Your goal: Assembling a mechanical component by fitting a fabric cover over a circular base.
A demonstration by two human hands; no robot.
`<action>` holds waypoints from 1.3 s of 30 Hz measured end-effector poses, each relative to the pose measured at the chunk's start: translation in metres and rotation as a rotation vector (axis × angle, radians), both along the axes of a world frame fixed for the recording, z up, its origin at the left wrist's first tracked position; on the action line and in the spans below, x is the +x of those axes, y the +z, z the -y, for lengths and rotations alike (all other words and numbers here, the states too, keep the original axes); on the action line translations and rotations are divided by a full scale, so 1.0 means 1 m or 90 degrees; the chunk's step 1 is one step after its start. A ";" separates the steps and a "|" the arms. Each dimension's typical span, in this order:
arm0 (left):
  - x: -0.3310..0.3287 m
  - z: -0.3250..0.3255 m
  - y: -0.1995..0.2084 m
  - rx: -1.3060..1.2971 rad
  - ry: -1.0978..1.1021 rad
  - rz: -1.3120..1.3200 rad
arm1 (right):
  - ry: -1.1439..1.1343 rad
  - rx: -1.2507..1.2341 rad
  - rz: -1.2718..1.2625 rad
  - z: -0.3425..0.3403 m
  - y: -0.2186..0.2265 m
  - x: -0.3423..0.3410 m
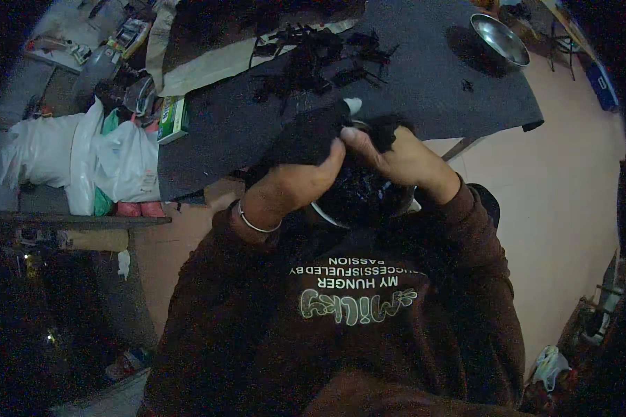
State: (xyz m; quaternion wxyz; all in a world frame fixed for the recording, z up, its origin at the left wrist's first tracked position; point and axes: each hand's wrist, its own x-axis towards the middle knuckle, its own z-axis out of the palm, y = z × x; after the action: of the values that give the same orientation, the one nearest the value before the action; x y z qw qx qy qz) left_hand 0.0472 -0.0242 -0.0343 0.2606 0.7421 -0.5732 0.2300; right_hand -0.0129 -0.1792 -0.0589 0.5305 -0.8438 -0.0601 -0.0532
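Note:
My left hand [300,182], with a silver bangle at the wrist, and my right hand [398,158] come together in front of my chest. Both are closed, thumbs close to each other, on a dark black piece [307,137] whose kind I cannot make out. A small white tip [352,105] shows at its far end. Below my hands, a round bowl with a pale rim [327,217] sits against my body. Shiny black pieces [372,198] lie inside it. My fingers partly merge with the dark material, so their grip is hard to see.
On the grey-covered table [424,76] lies a heap of thin black parts [313,59]. A metal plate [499,39] rests at the far right. To the left are a green and white box [173,119] and white plastic bags [125,156]. Beige floor [535,208] shows at right.

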 end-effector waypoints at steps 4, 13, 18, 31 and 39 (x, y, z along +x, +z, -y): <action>-0.008 -0.012 0.008 0.154 0.030 0.264 | 0.013 -0.004 -0.074 -0.003 -0.004 0.004; -0.005 -0.005 0.018 0.089 0.173 -0.296 | -0.002 0.169 -0.072 -0.005 0.009 -0.003; 0.010 -0.016 0.015 0.136 0.316 -0.785 | 0.025 0.027 0.040 0.003 -0.017 0.005; 0.001 -0.003 0.000 0.074 0.059 -0.423 | -0.039 0.173 0.017 0.004 0.001 -0.002; 0.005 -0.011 -0.007 0.178 0.176 -0.464 | 0.058 0.088 -0.004 0.003 0.004 -0.003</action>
State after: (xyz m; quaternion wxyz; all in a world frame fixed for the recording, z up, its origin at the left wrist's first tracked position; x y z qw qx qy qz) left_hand 0.0520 -0.0130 -0.0415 0.3101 0.8730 -0.3642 -0.0952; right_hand -0.0155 -0.1826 -0.0553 0.5894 -0.8019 -0.0927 -0.0306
